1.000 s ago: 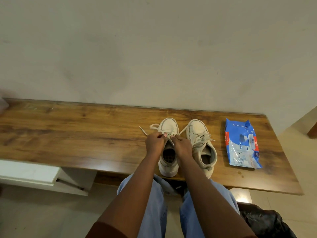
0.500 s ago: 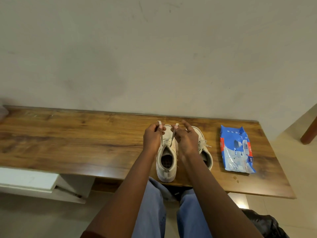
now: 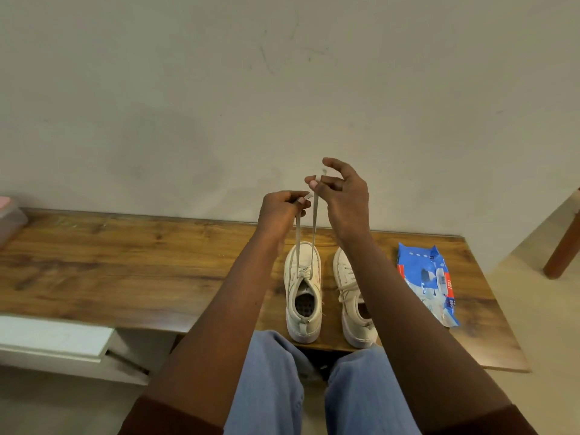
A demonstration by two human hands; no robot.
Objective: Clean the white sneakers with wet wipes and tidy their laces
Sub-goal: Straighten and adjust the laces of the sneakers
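The untied sneaker's (image 3: 303,290) lace ends (image 3: 314,227) are pinched, one by the left hand (image 3: 281,211), one by the right hand (image 3: 343,193); tying is not yet done.

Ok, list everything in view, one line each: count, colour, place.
table: one, brown wood, against the wall
left sneaker: one, white, table's near edge, toe to the wall
right sneaker: one, white, beside it on the right
laces: two ends, off-white, held up taut above the left sneaker
wet wipes pack: one, blue, flat on the table right of the sneakers
box: one, pale with pink top, table's far left, cut off
panel: one, white, under the table at left
wooden leg: one, reddish brown, far right on the floor
trousers: one pair, light blue, bottom centre
sleeves: two, dark brown-red, bottom corners
left hand: one, fingers pinch one lace end
right hand: one, fingers pinch the other end, slightly higher
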